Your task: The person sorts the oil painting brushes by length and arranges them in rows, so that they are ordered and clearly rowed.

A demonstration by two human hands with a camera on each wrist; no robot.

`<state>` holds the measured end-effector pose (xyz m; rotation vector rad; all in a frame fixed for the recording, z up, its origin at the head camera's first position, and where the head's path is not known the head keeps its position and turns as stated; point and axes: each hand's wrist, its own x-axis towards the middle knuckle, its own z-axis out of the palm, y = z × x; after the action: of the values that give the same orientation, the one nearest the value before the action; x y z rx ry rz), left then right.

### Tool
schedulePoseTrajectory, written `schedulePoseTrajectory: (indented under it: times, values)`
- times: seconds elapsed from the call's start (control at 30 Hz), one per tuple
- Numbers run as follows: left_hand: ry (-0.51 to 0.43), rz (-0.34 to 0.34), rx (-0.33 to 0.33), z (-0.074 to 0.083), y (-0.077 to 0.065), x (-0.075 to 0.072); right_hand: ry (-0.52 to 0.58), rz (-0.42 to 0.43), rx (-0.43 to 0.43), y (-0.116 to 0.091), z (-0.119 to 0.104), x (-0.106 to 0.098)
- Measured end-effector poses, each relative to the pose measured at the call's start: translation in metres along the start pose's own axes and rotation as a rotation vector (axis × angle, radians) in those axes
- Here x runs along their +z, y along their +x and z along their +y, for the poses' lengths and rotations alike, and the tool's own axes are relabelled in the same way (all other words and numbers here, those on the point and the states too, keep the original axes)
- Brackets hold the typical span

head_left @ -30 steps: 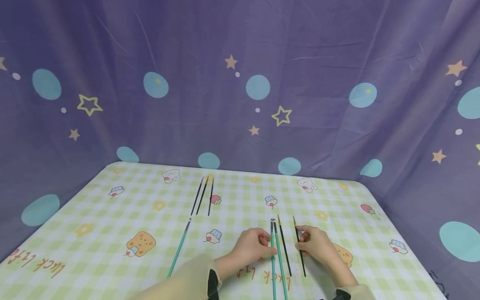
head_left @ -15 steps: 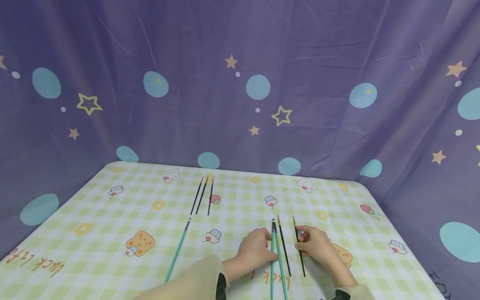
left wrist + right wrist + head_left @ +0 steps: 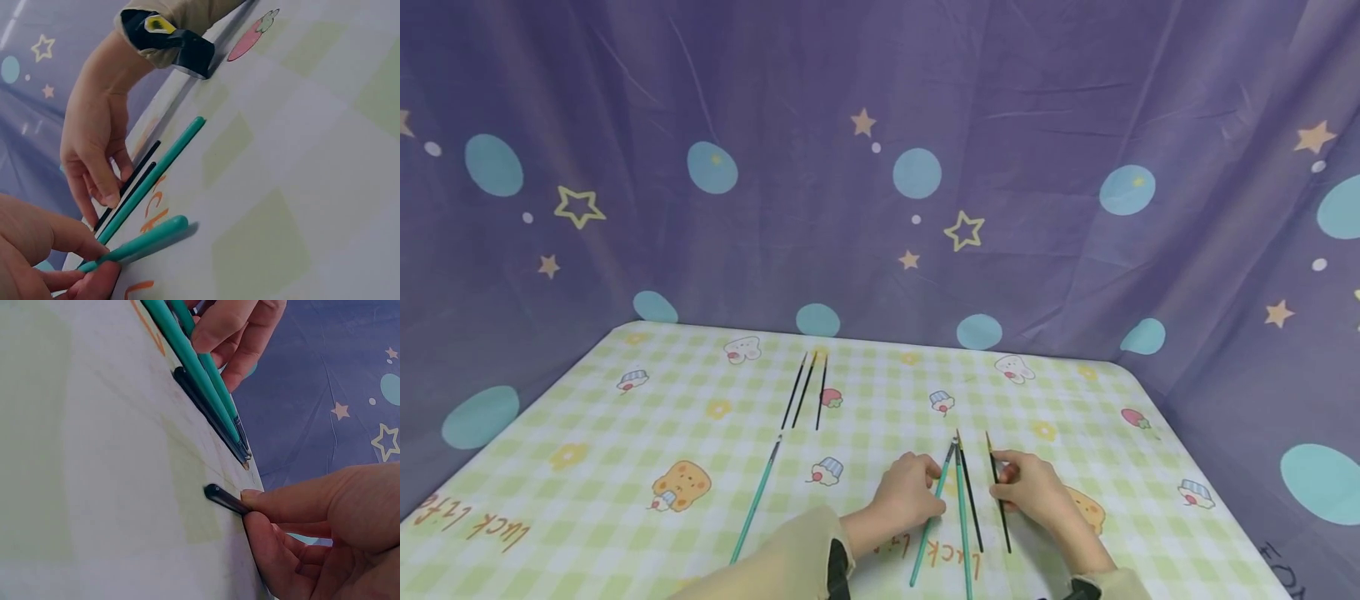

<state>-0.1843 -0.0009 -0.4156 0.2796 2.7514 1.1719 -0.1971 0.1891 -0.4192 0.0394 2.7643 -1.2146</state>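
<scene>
In the head view my left hand [image 3: 908,492] pinches a teal paintbrush [image 3: 922,550], which slants with its bristle end toward the upper right. A second teal paintbrush [image 3: 964,525] lies just right of it, their bristle ends close together. Beside that one is a black paintbrush [image 3: 972,500]. My right hand [image 3: 1033,487] holds another black paintbrush [image 3: 1004,529] between thumb and fingers, low over or on the table; the right wrist view shows the pinch near the black handle's end [image 3: 225,499]. From the left wrist, thumb and fingers close round the teal handle [image 3: 150,240].
A checked, cartoon-printed cloth covers the table [image 3: 625,467]. Three thin black paintbrushes [image 3: 806,392] lie toward the back left. One more teal paintbrush [image 3: 756,504] rests nearer, left of my left hand. A purple curtain [image 3: 880,208] hangs behind the table.
The teal paintbrush in my left hand has turned, its handle end swinging left and its bristle end right. The neighbouring teal brush's bristle end has shifted slightly right. My right hand stays put.
</scene>
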Motion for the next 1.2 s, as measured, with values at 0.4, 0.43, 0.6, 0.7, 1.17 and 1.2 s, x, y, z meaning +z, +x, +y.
schedulePoseTrajectory:
  times: [0.4,0.43,0.6,0.7,1.17,1.2]
  values:
    - [-0.309,-0.086,-0.027,-0.020,0.000,-0.013,-0.019,-0.003,0.003,0.001,0.001,0.001]
    - [-0.315,-0.086,-0.031,-0.022,0.000,-0.015,-0.016,-0.004,0.003,0.001,0.001,0.001]
    - [-0.358,-0.070,-0.038,-0.032,-0.007,-0.027,-0.029,-0.009,0.000,0.002,0.000,0.001]
    - [-0.385,-0.066,-0.040,-0.038,-0.011,-0.035,-0.041,-0.011,0.004,0.002,0.000,0.000]
    - [-0.435,-0.048,-0.078,-0.065,-0.035,-0.075,-0.024,-0.017,0.004,0.002,0.002,0.001]
    - [-0.433,-0.040,-0.079,-0.067,-0.036,-0.077,-0.030,-0.015,0.004,0.002,0.002,0.001]
